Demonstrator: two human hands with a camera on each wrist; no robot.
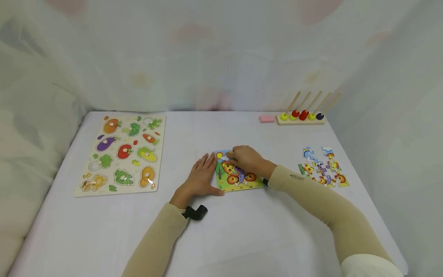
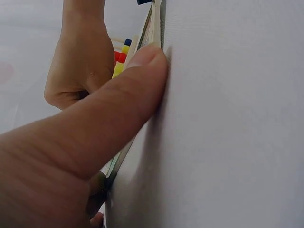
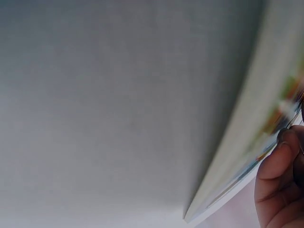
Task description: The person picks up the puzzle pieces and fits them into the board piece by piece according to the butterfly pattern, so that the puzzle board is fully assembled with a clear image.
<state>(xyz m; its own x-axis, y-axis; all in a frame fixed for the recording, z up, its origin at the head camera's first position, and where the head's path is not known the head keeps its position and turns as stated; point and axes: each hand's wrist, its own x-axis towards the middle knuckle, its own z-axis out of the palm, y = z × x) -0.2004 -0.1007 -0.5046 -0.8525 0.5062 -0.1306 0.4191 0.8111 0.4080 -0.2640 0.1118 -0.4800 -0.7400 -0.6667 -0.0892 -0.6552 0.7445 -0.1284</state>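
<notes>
A butterfly jigsaw board (image 1: 238, 186) lies at the middle of the table. My left hand (image 1: 200, 179) rests along its left side, fingers straight and spread, thumb at the near corner. In the left wrist view that thumb (image 2: 137, 80) presses against the board's edge. Over the board's upper part is my right hand (image 1: 249, 158), its fingers curled down and the fingertips at the picture. They seem to pinch a thin jigsaw piece, mostly hidden by the hand. The right wrist view shows curled fingers (image 3: 278, 175) close to the board's surface (image 3: 237, 156).
Loose jigsaw pieces (image 1: 323, 169) lie at the right. A vegetable peg puzzle (image 1: 117, 156) takes up the left. Towards the back right stand a pink block (image 1: 267, 119) and a wooden bead stand (image 1: 300, 122) with upright pegs.
</notes>
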